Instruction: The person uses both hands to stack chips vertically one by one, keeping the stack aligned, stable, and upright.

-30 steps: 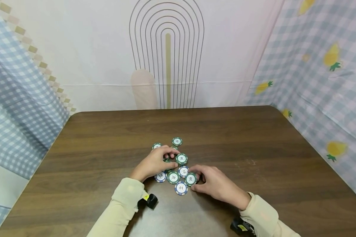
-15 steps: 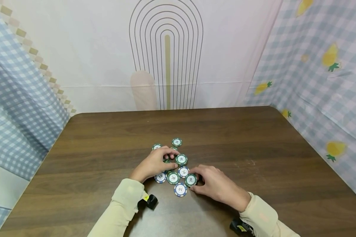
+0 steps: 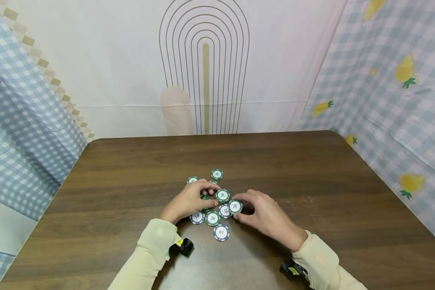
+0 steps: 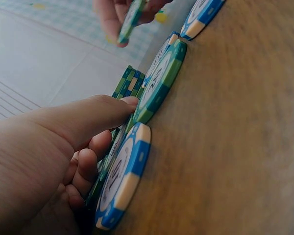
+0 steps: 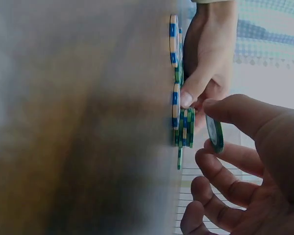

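Observation:
Held between the thumb and index finger of my right hand [image 3: 266,211] is a green poker chip [image 3: 235,206], seen edge-on and above the table in the right wrist view. It overlaps a blue "10" chip [image 3: 224,211] in the head view. My left hand [image 3: 190,198] has its thumb and index finger around the near and far sides of a short stack of poker chips [image 3: 222,195], topped by a green one. Several layered edges of that stack [image 5: 186,128] show in the right wrist view. More green chips lie partly hidden under the left hand.
Flat on the brown wooden table [image 3: 130,169] lie a green "20" chip [image 3: 212,218], a blue chip [image 3: 197,217] beside it and another blue chip [image 3: 221,233] nearer the person. Farther back are two green chips, one alone [image 3: 217,174]. Patterned cloths [image 3: 123,72] hang around the table.
My right hand has lifted the green chip from among the others and moved it away from the body, toward the stack. The left hand stays in place.

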Tool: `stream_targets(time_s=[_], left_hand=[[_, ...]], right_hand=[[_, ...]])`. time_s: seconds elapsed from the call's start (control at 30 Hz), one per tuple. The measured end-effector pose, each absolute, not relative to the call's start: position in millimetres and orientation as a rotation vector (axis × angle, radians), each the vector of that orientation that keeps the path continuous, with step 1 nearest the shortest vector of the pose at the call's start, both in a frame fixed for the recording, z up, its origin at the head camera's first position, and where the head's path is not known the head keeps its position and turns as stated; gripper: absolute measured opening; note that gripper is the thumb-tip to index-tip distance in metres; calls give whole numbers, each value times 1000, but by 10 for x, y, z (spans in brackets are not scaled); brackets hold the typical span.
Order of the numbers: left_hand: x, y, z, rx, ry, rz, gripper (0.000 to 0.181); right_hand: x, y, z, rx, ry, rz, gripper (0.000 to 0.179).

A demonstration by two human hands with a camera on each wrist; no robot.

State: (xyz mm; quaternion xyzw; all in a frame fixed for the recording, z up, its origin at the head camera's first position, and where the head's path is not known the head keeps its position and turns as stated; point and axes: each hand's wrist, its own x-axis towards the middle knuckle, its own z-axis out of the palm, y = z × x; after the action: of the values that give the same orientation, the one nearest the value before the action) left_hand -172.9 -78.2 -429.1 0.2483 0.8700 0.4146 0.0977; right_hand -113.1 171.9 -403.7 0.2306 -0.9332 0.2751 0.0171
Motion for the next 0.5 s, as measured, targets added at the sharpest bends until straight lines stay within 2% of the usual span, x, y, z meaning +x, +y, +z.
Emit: stream_targets(time_s=[0.5], left_hand=[[-1741,-787,-4282,737,2568,1228,32]], right_hand=[[-1371,1557,-3993,504,-2924,857,33]])
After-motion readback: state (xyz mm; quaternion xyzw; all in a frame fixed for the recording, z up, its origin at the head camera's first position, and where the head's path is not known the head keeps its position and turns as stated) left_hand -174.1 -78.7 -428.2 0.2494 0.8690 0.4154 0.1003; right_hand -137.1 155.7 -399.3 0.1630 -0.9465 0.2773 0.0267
